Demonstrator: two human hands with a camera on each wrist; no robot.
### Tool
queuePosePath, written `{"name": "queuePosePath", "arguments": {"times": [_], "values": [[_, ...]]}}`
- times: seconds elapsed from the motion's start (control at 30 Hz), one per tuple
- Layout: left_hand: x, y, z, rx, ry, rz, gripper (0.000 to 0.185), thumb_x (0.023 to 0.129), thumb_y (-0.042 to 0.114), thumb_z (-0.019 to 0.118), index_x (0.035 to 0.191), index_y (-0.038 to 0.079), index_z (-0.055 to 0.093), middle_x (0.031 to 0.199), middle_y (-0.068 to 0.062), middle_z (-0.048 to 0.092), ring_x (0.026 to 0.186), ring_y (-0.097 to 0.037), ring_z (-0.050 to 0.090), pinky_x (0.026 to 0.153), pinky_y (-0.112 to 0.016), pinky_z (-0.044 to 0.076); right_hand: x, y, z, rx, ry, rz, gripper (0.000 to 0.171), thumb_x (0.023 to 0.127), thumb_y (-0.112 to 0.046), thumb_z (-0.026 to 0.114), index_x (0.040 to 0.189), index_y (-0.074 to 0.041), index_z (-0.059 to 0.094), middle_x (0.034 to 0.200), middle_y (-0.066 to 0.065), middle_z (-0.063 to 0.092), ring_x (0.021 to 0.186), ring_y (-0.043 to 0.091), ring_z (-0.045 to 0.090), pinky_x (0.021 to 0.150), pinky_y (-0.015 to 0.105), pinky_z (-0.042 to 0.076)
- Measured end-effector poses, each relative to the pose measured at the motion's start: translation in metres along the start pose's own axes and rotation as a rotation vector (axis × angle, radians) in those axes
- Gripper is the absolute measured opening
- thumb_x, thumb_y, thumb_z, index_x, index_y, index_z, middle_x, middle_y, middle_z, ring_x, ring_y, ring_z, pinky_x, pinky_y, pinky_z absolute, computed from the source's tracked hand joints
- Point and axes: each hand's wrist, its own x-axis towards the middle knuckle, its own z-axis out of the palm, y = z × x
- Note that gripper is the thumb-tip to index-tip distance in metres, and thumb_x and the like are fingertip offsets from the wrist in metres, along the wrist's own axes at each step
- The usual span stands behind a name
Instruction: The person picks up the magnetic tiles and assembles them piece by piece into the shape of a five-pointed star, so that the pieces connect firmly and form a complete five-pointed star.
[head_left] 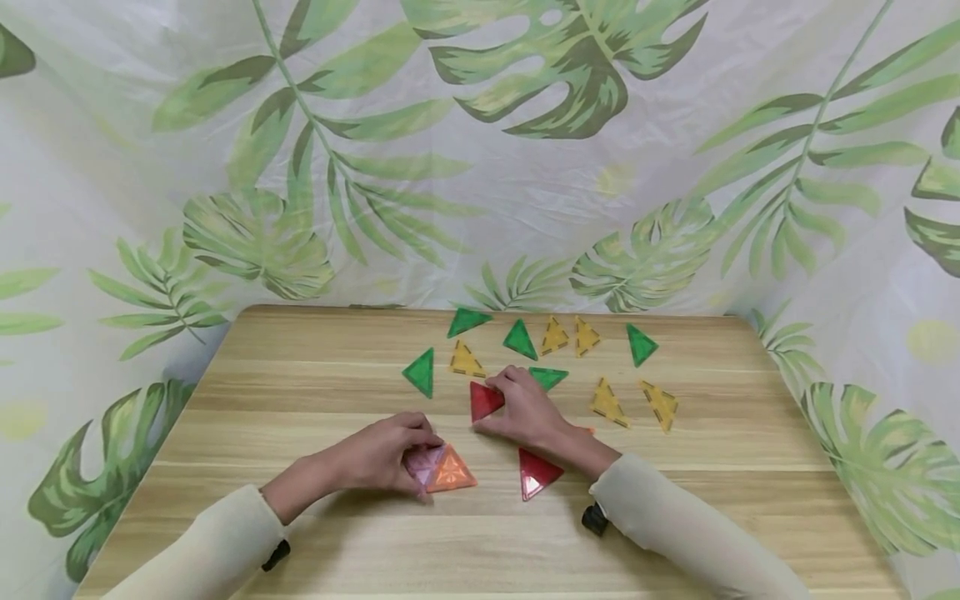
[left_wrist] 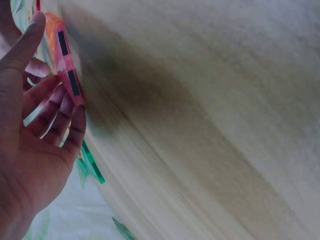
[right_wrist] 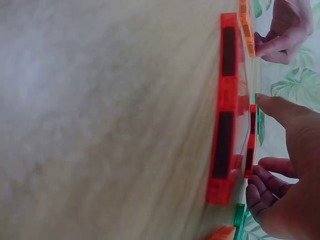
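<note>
Left fingers: curled round a pink triangle tile [head_left: 422, 463], pinching its edge; in the left wrist view the fingertips [left_wrist: 75, 117] sit against the tile's pink rim [left_wrist: 67, 70].
Left hand [head_left: 386, 454]: low and left of centre in the head view, resting on the wooden table [head_left: 300, 517].
Orange triangle tile [head_left: 452, 473]: touching the pink one on its right side, flat on the table.
Right fingers: bent over a red triangle tile [head_left: 483, 400], thumb and fingertips gripping its edges; in the right wrist view the thumb [right_wrist: 280, 107] meets the tile's red rim [right_wrist: 251, 142].
Right hand [head_left: 525, 408]: just right of centre in the head view.
Second red triangle tile [head_left: 536, 473]: flat on the table below the right wrist, not touched; large in the middle of the right wrist view [right_wrist: 227, 110].
Green triangles [head_left: 422, 372]: scattered along the far half of the table, one just beside the right fingers.
Yellow triangles [head_left: 607, 402]: mixed among the green ones, centre to right of the head view.
Backdrop: a leaf-print sheet [head_left: 480, 150] fills the upper frame.
</note>
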Motion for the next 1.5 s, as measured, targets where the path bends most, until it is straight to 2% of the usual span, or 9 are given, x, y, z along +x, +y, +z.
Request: {"name": "queuePosePath", "arguments": {"times": [0.2,0.33,0.53,0.8,1.1,1.4,1.5], "values": [[0.001,0.003,0.005,0.073,0.013,-0.021,0.074,0.074,0.05,0.096,0.131,0.009,0.074,0.115,0.003,0.061,0.101,-0.011,0.059,0.086,-0.027,0.056,0.003,0.0,0.004,-0.022,-0.005,-0.001,0.071,0.078,-0.046,0.093,0.133,-0.006,0.072,0.114,0.006,0.063,0.103,0.021,0.056,0.085,0.034,0.051],[0.001,0.003,0.007,0.1,0.016,-0.017,0.069,0.075,0.045,0.097,0.13,0.01,0.074,0.116,0.003,0.061,0.102,-0.011,0.06,0.085,-0.029,0.056,0.004,-0.002,0.006,-0.021,0.006,-0.004,0.067,0.079,-0.043,0.092,0.13,-0.006,0.073,0.113,0.005,0.063,0.103,0.021,0.056,0.084,0.034,0.051],[0.0,0.001,0.007,0.1,0.019,-0.005,0.063,0.076,0.035,0.096,0.13,0.009,0.074,0.118,0.003,0.062,0.104,-0.01,0.06,0.087,-0.03,0.057,0.004,-0.004,0.007,-0.003,0.02,-0.01,0.063,0.077,-0.039,0.091,0.126,-0.004,0.074,0.112,0.007,0.063,0.103,0.022,0.057,0.083,0.035,0.052],[0.002,0.0,0.004,0.106,0.007,0.013,0.061,0.077,0.034,0.096,0.129,0.01,0.075,0.119,0.003,0.063,0.106,-0.009,0.059,0.088,-0.03,0.057,0.005,-0.004,0.005,0.007,0.002,-0.004,0.06,0.076,-0.037,0.09,0.124,-0.006,0.074,0.113,0.005,0.064,0.105,0.022,0.057,0.086,0.035,0.053],[0.001,-0.005,0.002,0.089,0.025,0.039,0.058,0.077,0.029,0.095,0.127,0.008,0.075,0.118,0.0,0.065,0.104,-0.012,0.062,0.086,-0.028,0.058,-0.009,-0.012,-0.004,0.005,-0.054,-0.117,0.06,0.076,-0.036,0.092,0.125,-0.006,0.074,0.113,0.004,0.064,0.101,0.018,0.058,0.081,0.028,0.054],[-0.002,-0.011,-0.004,0.073,0.01,-0.005,0.06,0.077,0.03,0.095,0.129,0.008,0.074,0.12,0.0,0.065,0.106,-0.012,0.062,0.088,-0.027,0.057,-0.024,-0.023,-0.004,0.0,-0.094,-0.197,0.061,0.075,-0.035,0.093,0.124,-0.005,0.073,0.112,0.003,0.064,0.1,0.016,0.056,0.08,0.024,0.052],[-0.001,-0.012,-0.005,0.068,0.013,0.01,0.059,0.077,0.029,0.095,0.129,0.008,0.074,0.119,-0.001,0.066,0.105,-0.013,0.062,0.086,-0.026,0.056,-0.028,-0.026,-0.004,0.002,-0.108,-0.223,0.06,0.074,-0.034,0.092,0.124,-0.006,0.074,0.111,0.003,0.064,0.099,0.016,0.056,0.079,0.022,0.051]]}}
